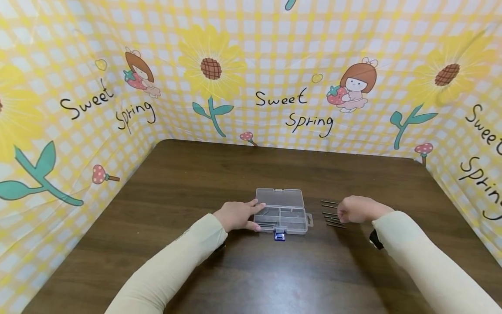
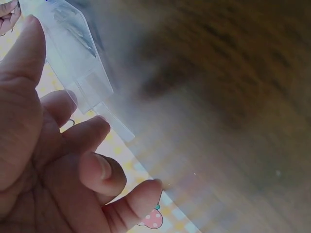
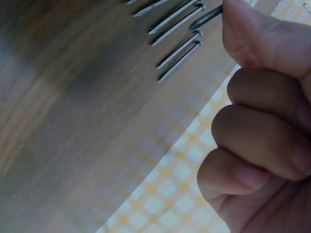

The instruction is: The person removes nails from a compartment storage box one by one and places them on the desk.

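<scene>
A clear plastic compartment box [image 1: 296, 230] lies on the table with its lid [image 1: 279, 198] raised at the back and a blue latch [image 1: 279, 236] at the front. Several nails [image 1: 267, 224] lie in its front left compartment. My left hand [image 1: 237, 215] rests against the box's left side, fingers spread, with fingertips touching its edge. To the right of the box, my right hand [image 1: 358, 208] pinches one dark nail [image 3: 208, 17] between thumb and forefinger, point outward; its head is hidden. Several loose nails [image 3: 179, 50] lie in a rough row under that hand.
A dark wood-grain table [image 1: 251, 274] bears the box and nails. Yellow-and-white checked cloth [image 1: 235, 83] with flower prints and lettering stands round its back and sides. A clear hang tab [image 1: 310, 220] juts from the box's right end. A black item [image 1: 375, 240] sits at my right cuff.
</scene>
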`<state>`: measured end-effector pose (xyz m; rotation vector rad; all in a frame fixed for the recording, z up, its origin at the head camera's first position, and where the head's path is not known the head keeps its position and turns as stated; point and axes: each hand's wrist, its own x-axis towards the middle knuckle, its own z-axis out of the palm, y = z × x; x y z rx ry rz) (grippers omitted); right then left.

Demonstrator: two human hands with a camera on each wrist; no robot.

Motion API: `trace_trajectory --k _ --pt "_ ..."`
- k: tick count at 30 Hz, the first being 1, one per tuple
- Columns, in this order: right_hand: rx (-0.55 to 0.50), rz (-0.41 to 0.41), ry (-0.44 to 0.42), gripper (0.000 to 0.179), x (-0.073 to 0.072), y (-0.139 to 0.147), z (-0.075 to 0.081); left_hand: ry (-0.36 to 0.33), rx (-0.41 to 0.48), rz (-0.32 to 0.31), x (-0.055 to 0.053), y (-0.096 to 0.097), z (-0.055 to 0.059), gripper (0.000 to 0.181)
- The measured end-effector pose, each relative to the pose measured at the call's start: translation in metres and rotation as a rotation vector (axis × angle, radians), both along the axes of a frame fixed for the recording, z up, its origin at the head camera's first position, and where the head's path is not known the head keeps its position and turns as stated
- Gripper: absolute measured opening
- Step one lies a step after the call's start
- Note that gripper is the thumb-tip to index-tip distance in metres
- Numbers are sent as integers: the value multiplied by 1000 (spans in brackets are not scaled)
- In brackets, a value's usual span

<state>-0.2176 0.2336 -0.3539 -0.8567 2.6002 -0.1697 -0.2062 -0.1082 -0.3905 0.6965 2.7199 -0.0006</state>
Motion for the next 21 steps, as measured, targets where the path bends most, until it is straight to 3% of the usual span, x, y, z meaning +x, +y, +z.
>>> trace_trajectory --k 12,21 --pt "28 -23 12 15 5 7 1 16 -31 12 0 1 7 77" --pt "-10 -28 11 14 11 11 -10 5 -30 11 1 2 2 78"
